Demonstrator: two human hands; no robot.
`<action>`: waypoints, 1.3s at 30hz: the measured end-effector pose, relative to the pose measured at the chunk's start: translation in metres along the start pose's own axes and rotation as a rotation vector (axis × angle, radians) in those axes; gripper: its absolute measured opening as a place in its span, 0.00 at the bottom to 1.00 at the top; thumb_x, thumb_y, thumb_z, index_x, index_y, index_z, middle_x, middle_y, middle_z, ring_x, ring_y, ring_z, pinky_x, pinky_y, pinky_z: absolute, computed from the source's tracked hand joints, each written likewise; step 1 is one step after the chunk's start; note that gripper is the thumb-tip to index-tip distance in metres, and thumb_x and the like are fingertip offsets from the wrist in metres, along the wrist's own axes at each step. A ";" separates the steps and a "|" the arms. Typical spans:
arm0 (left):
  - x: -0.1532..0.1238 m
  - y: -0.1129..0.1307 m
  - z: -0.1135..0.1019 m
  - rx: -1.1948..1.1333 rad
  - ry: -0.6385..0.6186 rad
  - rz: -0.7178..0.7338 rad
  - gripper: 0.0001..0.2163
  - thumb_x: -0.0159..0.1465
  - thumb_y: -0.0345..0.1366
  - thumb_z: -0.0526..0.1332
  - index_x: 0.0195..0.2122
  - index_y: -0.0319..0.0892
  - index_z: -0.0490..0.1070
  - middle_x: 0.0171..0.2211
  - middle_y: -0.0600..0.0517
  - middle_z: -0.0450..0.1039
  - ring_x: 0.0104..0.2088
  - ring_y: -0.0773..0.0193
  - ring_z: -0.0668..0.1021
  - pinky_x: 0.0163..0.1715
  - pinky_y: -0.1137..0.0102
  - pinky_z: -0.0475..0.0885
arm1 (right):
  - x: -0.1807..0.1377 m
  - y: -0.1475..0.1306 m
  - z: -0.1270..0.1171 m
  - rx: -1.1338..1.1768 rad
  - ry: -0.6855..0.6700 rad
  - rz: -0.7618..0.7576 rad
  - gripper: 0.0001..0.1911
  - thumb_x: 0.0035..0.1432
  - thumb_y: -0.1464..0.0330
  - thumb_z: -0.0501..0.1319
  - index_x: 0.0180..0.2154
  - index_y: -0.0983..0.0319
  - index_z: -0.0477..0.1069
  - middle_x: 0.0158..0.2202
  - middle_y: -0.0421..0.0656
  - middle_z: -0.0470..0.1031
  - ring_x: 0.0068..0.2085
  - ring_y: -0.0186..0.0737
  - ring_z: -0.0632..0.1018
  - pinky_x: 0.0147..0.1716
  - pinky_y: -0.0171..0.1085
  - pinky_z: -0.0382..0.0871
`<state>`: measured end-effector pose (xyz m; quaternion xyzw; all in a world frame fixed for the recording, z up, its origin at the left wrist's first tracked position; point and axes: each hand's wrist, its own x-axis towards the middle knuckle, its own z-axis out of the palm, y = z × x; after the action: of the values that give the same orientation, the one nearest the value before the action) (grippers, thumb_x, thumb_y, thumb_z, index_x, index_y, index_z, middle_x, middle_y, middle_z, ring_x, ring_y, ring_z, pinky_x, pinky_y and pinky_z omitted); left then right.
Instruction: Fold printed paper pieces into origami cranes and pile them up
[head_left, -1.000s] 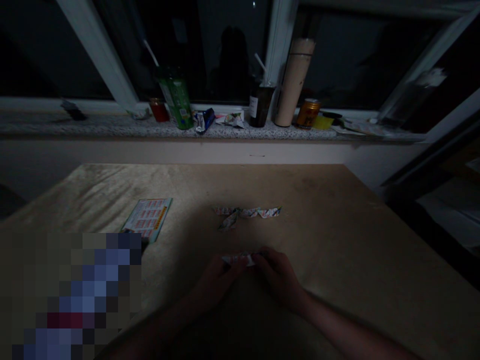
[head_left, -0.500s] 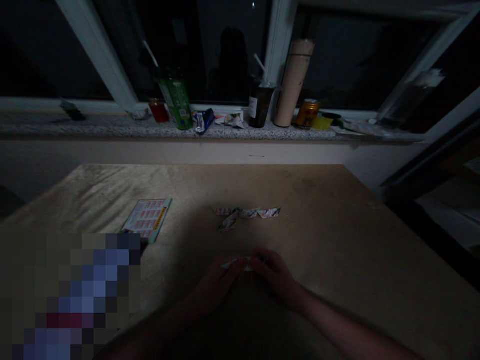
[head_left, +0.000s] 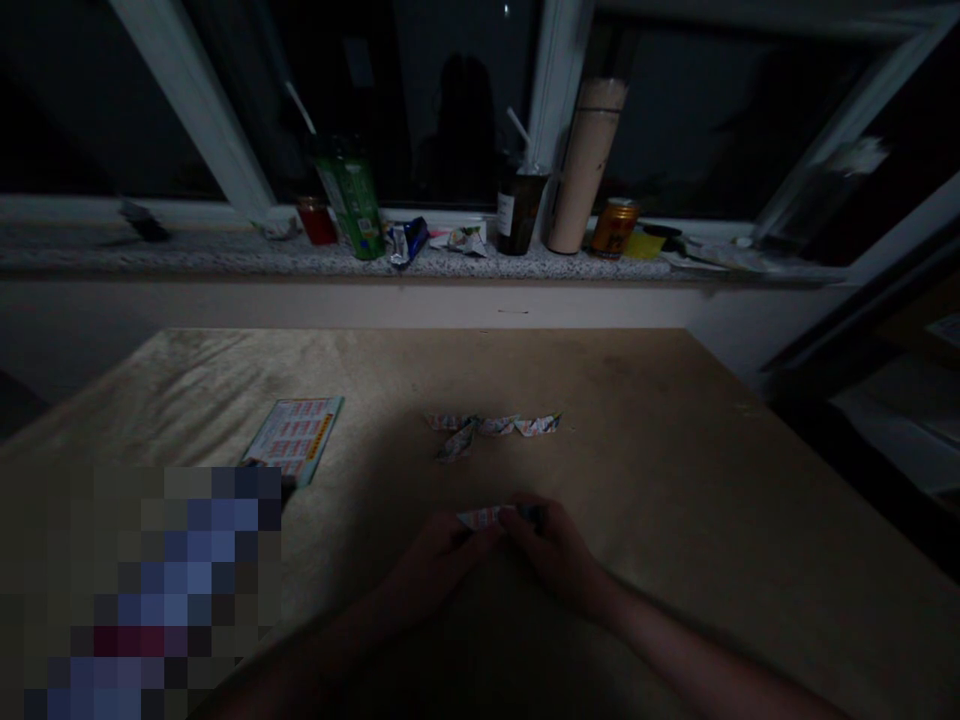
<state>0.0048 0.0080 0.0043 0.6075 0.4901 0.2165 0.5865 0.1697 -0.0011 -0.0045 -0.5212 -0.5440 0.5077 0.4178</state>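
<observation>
Pinching a pale, red-printed folded paper strip (head_left: 482, 517), left hand (head_left: 437, 552) and right hand (head_left: 556, 548) are nearside of the creased, printed paper chain (head_left: 496, 427).

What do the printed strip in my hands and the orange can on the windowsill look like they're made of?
The strip: probably thin paper, from its pointed, folded-looking end and print; dim light leaves the finish unclear. The can: likely metal with a glossy orange coat, as its top catches light.
</observation>
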 end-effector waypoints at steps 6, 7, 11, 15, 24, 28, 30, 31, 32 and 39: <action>0.002 -0.001 -0.004 0.012 -0.011 0.045 0.17 0.60 0.48 0.53 0.24 0.39 0.65 0.16 0.60 0.55 0.18 0.71 0.58 0.17 0.77 0.51 | 0.000 0.002 -0.001 0.099 -0.046 0.076 0.22 0.49 0.50 0.58 0.27 0.64 0.71 0.23 0.39 0.68 0.27 0.35 0.68 0.26 0.32 0.63; 0.002 0.000 -0.004 0.025 -0.022 0.051 0.17 0.61 0.48 0.53 0.24 0.39 0.65 0.16 0.60 0.56 0.18 0.71 0.58 0.17 0.77 0.51 | 0.000 0.003 -0.001 0.136 -0.043 0.113 0.22 0.49 0.50 0.59 0.28 0.64 0.71 0.24 0.39 0.69 0.28 0.35 0.69 0.27 0.32 0.64; 0.001 0.002 -0.005 0.049 -0.051 0.072 0.19 0.62 0.48 0.51 0.22 0.39 0.64 0.15 0.59 0.57 0.17 0.71 0.59 0.18 0.77 0.53 | -0.001 0.004 0.001 0.194 -0.100 0.148 0.23 0.51 0.49 0.57 0.26 0.64 0.69 0.23 0.38 0.67 0.27 0.34 0.67 0.27 0.31 0.63; 0.000 -0.001 -0.005 0.036 -0.039 0.122 0.18 0.63 0.47 0.51 0.24 0.39 0.66 0.18 0.58 0.60 0.21 0.69 0.64 0.22 0.77 0.58 | -0.004 0.002 0.001 0.094 -0.158 0.045 0.23 0.55 0.51 0.53 0.23 0.64 0.67 0.21 0.37 0.63 0.25 0.32 0.64 0.25 0.31 0.59; -0.003 0.007 -0.003 0.124 -0.017 0.111 0.20 0.65 0.46 0.44 0.23 0.42 0.64 0.16 0.58 0.59 0.19 0.68 0.64 0.20 0.76 0.59 | -0.003 0.001 0.001 0.055 -0.157 0.058 0.22 0.58 0.54 0.51 0.24 0.64 0.65 0.21 0.37 0.60 0.25 0.31 0.62 0.24 0.30 0.57; -0.005 0.011 -0.004 0.128 0.037 0.093 0.21 0.64 0.48 0.44 0.23 0.42 0.65 0.16 0.57 0.60 0.19 0.67 0.65 0.21 0.75 0.60 | -0.002 0.000 0.000 -0.019 -0.086 0.063 0.23 0.56 0.53 0.52 0.22 0.65 0.64 0.19 0.37 0.57 0.23 0.31 0.59 0.20 0.30 0.54; -0.004 0.010 -0.004 0.100 0.031 0.086 0.21 0.65 0.48 0.43 0.23 0.42 0.66 0.14 0.57 0.60 0.18 0.67 0.65 0.21 0.75 0.61 | -0.001 -0.002 0.000 -0.059 -0.087 0.015 0.24 0.57 0.53 0.51 0.20 0.65 0.64 0.19 0.37 0.58 0.23 0.31 0.60 0.20 0.30 0.53; -0.003 0.009 -0.004 0.083 0.025 0.085 0.22 0.64 0.48 0.44 0.22 0.41 0.66 0.14 0.57 0.60 0.18 0.67 0.65 0.21 0.75 0.60 | -0.001 -0.003 0.000 -0.068 -0.088 -0.006 0.24 0.57 0.54 0.51 0.20 0.65 0.64 0.19 0.37 0.58 0.23 0.31 0.60 0.20 0.30 0.54; -0.002 0.007 -0.004 0.063 0.018 0.082 0.21 0.64 0.48 0.45 0.22 0.41 0.67 0.14 0.57 0.60 0.18 0.68 0.64 0.20 0.75 0.60 | -0.001 -0.004 0.000 -0.073 -0.089 -0.021 0.24 0.58 0.54 0.51 0.20 0.65 0.65 0.19 0.38 0.59 0.23 0.31 0.61 0.20 0.30 0.54; -0.001 0.007 -0.004 0.000 -0.082 0.100 0.18 0.62 0.47 0.53 0.22 0.39 0.67 0.18 0.57 0.65 0.20 0.69 0.66 0.21 0.77 0.59 | 0.000 0.000 0.000 0.008 -0.118 -0.049 0.25 0.58 0.54 0.51 0.19 0.65 0.65 0.16 0.36 0.58 0.20 0.30 0.60 0.19 0.30 0.53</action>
<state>0.0033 0.0108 0.0117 0.6396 0.4346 0.2204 0.5946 0.1695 -0.0010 -0.0049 -0.4751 -0.5782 0.5297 0.3993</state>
